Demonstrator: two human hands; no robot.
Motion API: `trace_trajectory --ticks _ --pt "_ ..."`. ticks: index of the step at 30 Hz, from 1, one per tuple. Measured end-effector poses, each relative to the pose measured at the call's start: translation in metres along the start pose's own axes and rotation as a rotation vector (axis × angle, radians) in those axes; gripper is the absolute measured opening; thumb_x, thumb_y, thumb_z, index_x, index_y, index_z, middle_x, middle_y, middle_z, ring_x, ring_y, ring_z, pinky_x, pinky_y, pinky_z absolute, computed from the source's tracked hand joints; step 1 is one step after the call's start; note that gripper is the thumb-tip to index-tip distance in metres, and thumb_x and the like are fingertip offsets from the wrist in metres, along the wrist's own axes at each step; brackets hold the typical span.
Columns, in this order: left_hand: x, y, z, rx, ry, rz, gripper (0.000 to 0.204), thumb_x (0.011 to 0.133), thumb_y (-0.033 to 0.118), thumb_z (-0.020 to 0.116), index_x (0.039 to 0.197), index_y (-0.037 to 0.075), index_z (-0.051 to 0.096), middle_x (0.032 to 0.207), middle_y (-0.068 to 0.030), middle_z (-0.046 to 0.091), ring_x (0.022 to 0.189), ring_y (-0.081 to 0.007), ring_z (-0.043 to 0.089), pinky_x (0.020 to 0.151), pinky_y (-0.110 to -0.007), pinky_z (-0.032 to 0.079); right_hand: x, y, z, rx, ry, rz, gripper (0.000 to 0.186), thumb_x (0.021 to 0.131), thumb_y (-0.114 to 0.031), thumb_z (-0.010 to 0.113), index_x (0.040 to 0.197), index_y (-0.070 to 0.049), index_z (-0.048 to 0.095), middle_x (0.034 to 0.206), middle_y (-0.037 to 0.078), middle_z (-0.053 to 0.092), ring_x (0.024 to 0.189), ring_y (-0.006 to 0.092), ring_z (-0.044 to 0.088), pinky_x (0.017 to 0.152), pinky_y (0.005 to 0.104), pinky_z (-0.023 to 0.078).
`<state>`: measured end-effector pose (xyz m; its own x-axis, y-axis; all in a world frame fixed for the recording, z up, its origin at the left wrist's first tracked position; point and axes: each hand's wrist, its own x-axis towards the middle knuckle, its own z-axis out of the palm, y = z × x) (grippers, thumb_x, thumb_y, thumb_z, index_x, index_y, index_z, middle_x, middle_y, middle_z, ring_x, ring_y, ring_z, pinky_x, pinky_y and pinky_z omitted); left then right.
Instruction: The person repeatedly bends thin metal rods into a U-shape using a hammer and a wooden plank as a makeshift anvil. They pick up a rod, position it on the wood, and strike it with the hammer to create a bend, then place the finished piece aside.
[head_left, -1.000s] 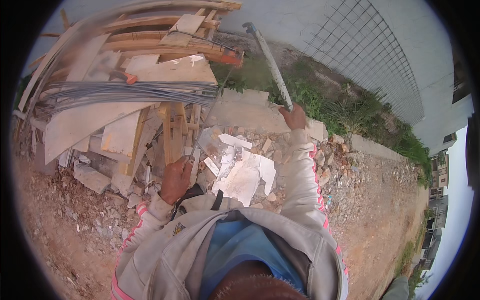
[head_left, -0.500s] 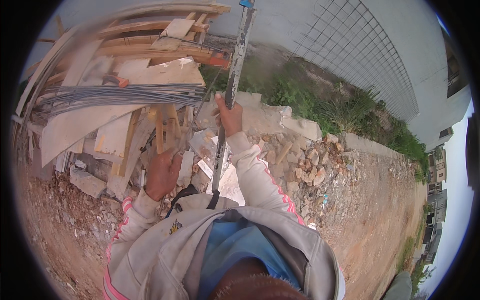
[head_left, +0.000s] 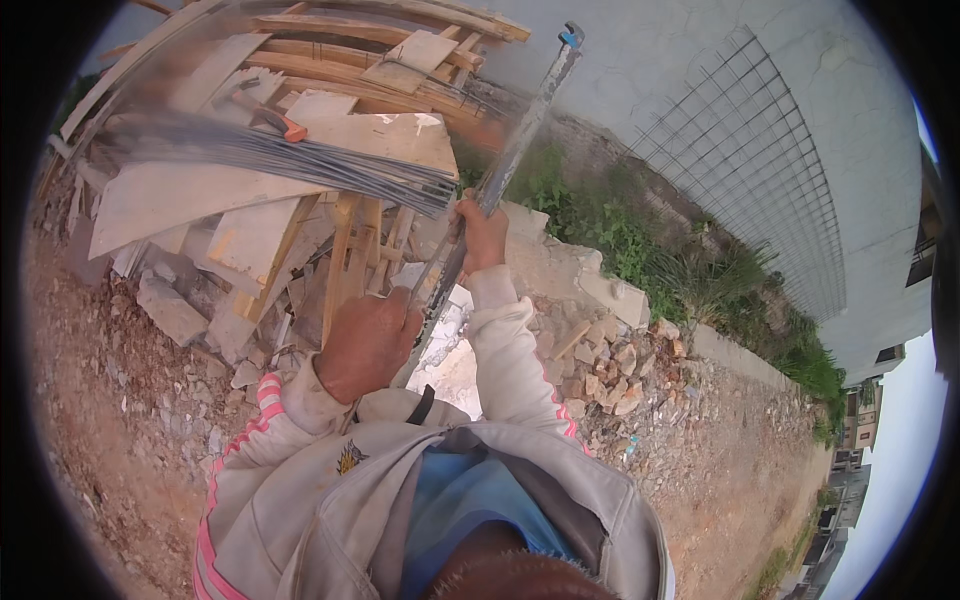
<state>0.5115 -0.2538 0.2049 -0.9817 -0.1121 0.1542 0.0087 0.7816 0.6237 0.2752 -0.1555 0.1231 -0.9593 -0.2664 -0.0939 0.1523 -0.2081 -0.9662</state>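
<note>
Slanting up in front of me is a long metal bar [head_left: 525,130] with worn, flaking paint and a small blue piece at its far tip. My right hand [head_left: 484,238] is closed around the bar's middle. Nearer my body, my left hand [head_left: 365,345] is closed on a thin steel rod [head_left: 430,278], which runs up beside the bar to my right hand. The bar's lower end passes beside my left hand, close to my jacket. Left of the bar, a bundle of thin steel rods [head_left: 300,165] lies across a pale board [head_left: 195,215].
An orange-handled tool [head_left: 290,128] lies by the rods. Timber planks [head_left: 320,62] are stacked behind. Broken rubble [head_left: 610,370] covers ground at right. Steel mesh [head_left: 750,150] leans on a grey wall [head_left: 860,90], with weeds [head_left: 690,260] below.
The bar has tilted, its far end swinging right. My left hand has moved right and up, close beside the bar. My right hand keeps its hold. The view has shifted slightly.
</note>
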Motion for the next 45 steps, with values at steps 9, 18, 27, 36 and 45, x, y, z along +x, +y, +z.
trace_trajectory --ticks 9,18,27,36,45 --pt "-0.031 -0.063 0.047 0.159 0.063 0.103 0.018 0.092 0.015 0.062 0.101 -0.001 0.060 0.064 -0.0189 0.064 0.057 -0.0342 0.066 0.053 -0.046 0.050 -0.020 0.033 0.001 0.263 -0.044 -0.022 0.039 0.088 -0.006 0.061 0.125 -0.002 0.054 0.078 0.008 0.062 0.060 0.0190 0.059 0.050 0.0320 0.048" --pt "0.015 -0.042 0.110 -0.194 0.330 0.229 0.036 0.092 0.015 0.065 0.122 -0.003 0.060 0.072 -0.0173 0.066 0.061 -0.0364 0.065 0.055 -0.045 0.051 -0.012 -0.091 -0.009 0.266 -0.226 -0.141 0.024 0.089 -0.005 0.067 0.112 -0.005 0.058 0.068 0.004 0.055 0.053 0.0157 0.055 0.048 0.0318 0.046" --pt "0.171 0.004 0.079 -0.382 0.273 0.580 0.032 0.096 0.026 0.065 0.122 0.007 0.063 0.104 -0.0174 0.065 0.088 -0.0342 0.066 0.077 -0.045 0.054 -0.067 -0.220 -0.146 -0.260 -0.128 -0.296 0.028 0.083 0.000 0.069 0.110 0.005 0.061 0.061 0.003 0.050 0.047 0.0129 0.049 0.045 0.0292 0.039" --pt "0.415 -0.015 -0.087 -0.148 0.928 0.802 0.046 0.104 0.044 0.053 0.128 0.005 0.062 0.108 -0.0148 0.064 0.097 -0.0315 0.062 0.089 -0.042 0.051 -0.160 -0.256 -0.228 -0.388 0.116 -0.310 0.034 0.074 -0.002 0.079 0.103 0.006 0.062 0.067 0.005 0.056 0.051 0.0135 0.052 0.044 0.0280 0.039" --pt "0.384 -0.090 -0.064 -0.270 0.223 0.420 0.035 0.107 0.033 0.052 0.117 0.002 0.065 0.072 -0.0041 0.057 0.066 -0.0156 0.053 0.064 -0.034 0.045 -0.079 -0.221 -0.264 -0.448 0.249 -0.293 0.021 0.085 -0.013 0.078 0.092 -0.002 0.061 0.062 0.004 0.057 0.049 0.0118 0.050 0.045 0.0250 0.035"
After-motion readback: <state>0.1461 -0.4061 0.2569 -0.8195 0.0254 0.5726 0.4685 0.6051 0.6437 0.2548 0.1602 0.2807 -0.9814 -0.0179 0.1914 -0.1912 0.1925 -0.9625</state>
